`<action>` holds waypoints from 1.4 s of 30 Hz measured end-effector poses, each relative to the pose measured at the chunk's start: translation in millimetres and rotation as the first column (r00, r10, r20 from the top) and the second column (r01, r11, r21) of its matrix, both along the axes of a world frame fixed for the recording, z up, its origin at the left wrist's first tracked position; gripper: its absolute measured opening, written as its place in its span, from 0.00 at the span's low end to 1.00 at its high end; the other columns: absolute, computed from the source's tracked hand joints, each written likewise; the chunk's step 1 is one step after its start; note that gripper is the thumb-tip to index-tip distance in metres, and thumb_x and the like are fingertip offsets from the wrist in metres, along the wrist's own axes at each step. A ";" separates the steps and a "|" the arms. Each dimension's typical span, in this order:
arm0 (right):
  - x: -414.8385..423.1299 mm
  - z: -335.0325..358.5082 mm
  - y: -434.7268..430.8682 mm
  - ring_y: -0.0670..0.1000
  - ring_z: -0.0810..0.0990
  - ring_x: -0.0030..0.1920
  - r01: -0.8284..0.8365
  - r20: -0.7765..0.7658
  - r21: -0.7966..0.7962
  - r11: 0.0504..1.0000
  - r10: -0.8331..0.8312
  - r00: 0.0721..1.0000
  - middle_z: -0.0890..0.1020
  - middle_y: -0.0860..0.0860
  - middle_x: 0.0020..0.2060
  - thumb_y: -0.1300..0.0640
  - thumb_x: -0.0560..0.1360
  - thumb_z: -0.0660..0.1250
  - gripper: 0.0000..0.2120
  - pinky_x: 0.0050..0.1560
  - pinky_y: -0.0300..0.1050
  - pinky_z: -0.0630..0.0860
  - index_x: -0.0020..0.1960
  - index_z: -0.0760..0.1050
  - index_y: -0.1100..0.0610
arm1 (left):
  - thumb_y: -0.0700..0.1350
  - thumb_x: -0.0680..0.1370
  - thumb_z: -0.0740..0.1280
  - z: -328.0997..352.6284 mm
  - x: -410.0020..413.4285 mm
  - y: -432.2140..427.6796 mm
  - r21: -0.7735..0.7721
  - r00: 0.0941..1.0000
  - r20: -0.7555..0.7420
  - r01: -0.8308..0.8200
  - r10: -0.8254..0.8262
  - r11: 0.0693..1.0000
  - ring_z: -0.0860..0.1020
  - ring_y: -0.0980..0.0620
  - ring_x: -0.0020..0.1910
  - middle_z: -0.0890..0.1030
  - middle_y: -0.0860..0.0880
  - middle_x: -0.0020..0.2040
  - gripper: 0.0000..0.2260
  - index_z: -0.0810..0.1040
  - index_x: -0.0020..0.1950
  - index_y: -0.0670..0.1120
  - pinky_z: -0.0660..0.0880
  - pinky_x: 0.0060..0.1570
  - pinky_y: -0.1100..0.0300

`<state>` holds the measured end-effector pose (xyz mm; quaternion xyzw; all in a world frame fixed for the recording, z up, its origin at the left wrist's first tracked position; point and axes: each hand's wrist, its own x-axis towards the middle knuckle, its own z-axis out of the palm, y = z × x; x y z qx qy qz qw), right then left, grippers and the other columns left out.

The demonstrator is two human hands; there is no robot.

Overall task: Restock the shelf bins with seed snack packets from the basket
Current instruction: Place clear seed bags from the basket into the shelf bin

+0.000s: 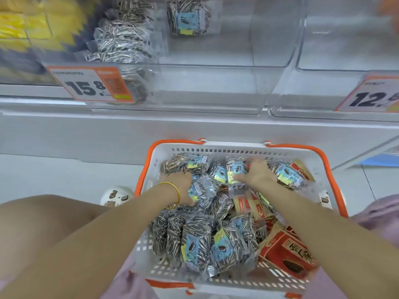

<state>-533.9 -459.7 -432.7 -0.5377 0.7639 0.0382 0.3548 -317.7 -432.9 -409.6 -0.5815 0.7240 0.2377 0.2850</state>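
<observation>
Forearms (pixel 112 229) reach into white basket (pixel 158 153) of seed packets (pixel 224 249).
Left hand (pixel 180 186) grips crumpled packet (pixel 199 192); right hand (pixel 258 174) pinches blue-label packet (pixel 235 169).

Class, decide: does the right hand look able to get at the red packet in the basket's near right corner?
Probably yes: the red packet lies uncovered on top of the pile in the basket, and the right hand only needs to draw back.
</observation>
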 end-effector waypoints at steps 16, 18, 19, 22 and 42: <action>-15.3 68.9 4.5 0.48 0.79 0.44 0.160 0.650 -0.075 0.984 -0.073 0.756 0.77 0.56 0.59 0.55 0.66 0.77 0.38 0.34 0.35 0.73 0.70 0.65 0.62 | 0.48 0.76 0.69 52.3 10.7 -8.7 0.371 0.521 -0.588 -0.506 0.619 0.779 0.74 0.49 0.57 0.72 0.49 0.56 0.22 0.69 0.67 0.43 0.75 0.44 0.61; -19.5 92.2 5.1 0.46 0.79 0.36 0.171 0.688 -0.063 0.983 -0.081 0.721 0.79 0.53 0.47 0.62 0.71 0.73 0.27 0.28 0.32 0.72 0.67 0.68 0.63 | 0.44 0.78 0.66 62.1 12.4 -4.9 0.499 0.403 -0.593 -0.495 0.697 0.711 0.75 0.52 0.48 0.74 0.48 0.50 0.21 0.67 0.68 0.39 0.73 0.40 0.61; -21.5 102.1 7.0 0.44 0.78 0.33 0.155 0.709 -0.064 0.986 -0.064 0.703 0.80 0.52 0.43 0.64 0.72 0.71 0.23 0.27 0.33 0.72 0.65 0.70 0.64 | 0.41 0.78 0.65 65.0 13.2 -3.1 0.521 0.376 -0.603 -0.482 0.704 0.704 0.75 0.54 0.46 0.75 0.46 0.52 0.21 0.66 0.70 0.39 0.74 0.43 0.60; -28.0 120.1 14.6 0.44 0.79 0.33 0.104 0.733 -0.071 0.992 -0.019 0.680 0.79 0.49 0.41 0.65 0.73 0.69 0.16 0.35 0.38 0.76 0.59 0.72 0.59 | 0.35 0.78 0.63 73.9 15.0 1.1 0.509 0.391 -0.638 -0.432 0.663 0.745 0.75 0.53 0.52 0.73 0.44 0.61 0.22 0.64 0.72 0.39 0.74 0.51 0.60; -8.1 120.4 44.6 0.40 0.75 0.60 -0.343 0.692 -0.213 0.915 0.389 0.608 0.78 0.40 0.57 0.55 0.64 0.75 0.20 0.60 0.35 0.72 0.54 0.76 0.50 | 0.45 0.80 0.60 111.9 4.5 13.3 0.655 0.185 -0.662 -0.329 0.726 0.680 0.78 0.52 0.40 0.78 0.47 0.45 0.08 0.77 0.54 0.46 0.79 0.42 0.49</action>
